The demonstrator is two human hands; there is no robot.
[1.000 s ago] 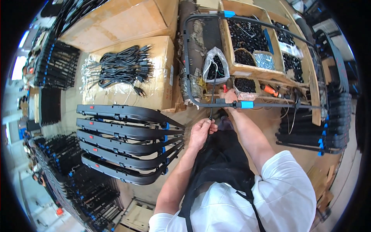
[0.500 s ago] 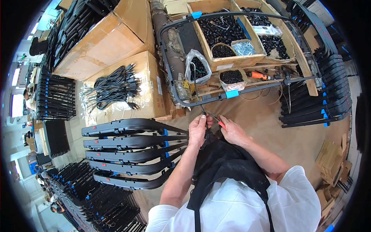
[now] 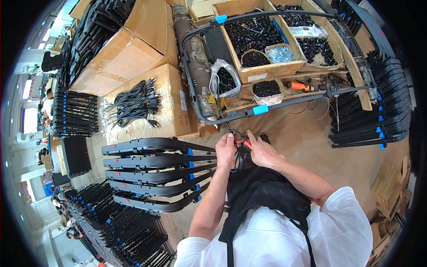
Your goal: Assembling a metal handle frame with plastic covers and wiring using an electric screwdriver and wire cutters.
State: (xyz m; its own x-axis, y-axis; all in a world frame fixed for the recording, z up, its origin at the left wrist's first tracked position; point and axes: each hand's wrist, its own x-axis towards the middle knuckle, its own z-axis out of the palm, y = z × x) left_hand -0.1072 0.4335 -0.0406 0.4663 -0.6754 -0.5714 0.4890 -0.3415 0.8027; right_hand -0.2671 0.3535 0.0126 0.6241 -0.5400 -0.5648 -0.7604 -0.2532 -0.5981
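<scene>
Close in front of my body, my left hand [image 3: 225, 149] pinches a thin black cable [image 3: 228, 126]. The cable comes down from the black tubular frame [image 3: 289, 103], and loose black strands hang below my fingers. My right hand [image 3: 265, 154] is closed round red-handled pliers [image 3: 247, 144], their dark jaws reaching to the cable beside my left fingertips. Whether the jaws bite on it cannot be made out. The frame, with blue tape pieces on it, lies across the workbench just beyond both hands.
A wooden bin [image 3: 271, 71] holds black parts and silver screws. Near it are a bag of black pieces [image 3: 226, 80] and an orange power tool [image 3: 299, 86]. Bundled cables [image 3: 135, 104] lie on a carton at left, above stacked black frames [image 3: 151, 161]. More frames [image 3: 378, 115] stand at right.
The pliers' jaws have swung closer to my left fingertips, and my right hand has shifted slightly left. The whole view has turned a little.
</scene>
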